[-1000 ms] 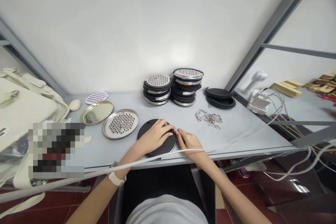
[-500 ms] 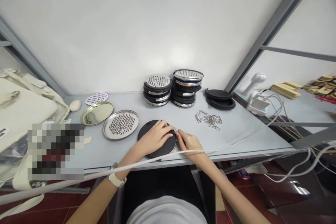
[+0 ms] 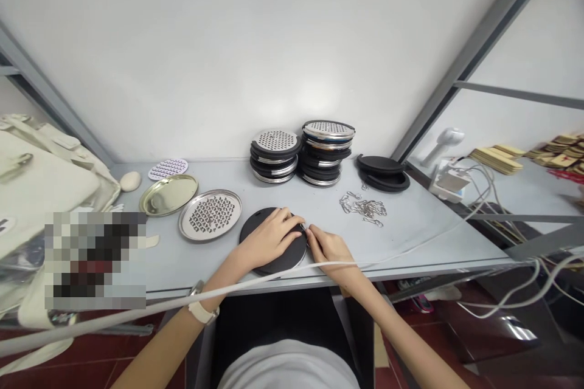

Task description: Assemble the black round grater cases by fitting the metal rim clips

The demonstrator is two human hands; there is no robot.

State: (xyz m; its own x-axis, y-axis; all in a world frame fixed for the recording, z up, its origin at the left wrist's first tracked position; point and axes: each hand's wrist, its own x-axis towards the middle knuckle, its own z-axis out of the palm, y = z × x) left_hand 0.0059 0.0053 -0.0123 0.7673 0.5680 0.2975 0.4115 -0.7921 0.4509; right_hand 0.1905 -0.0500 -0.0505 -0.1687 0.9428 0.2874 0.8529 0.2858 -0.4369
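While left hand (image 3: 269,238) lies spread on black disc (image 3: 290,254), right hand (image 3: 329,247) pinching metal clip (image 3: 305,227), at disc edge

**Pale tones over black**

At seven o'clock in our view, a cream watch strap (image 3: 203,312) rings our left wrist (image 3: 212,300), a silvery case (image 3: 196,287) showing beside it. At six o'clock sits our light grey top (image 3: 289,366), softly creased, with black cloth (image 3: 274,316) just beyond. Our forearms (image 3: 392,313) are bare.
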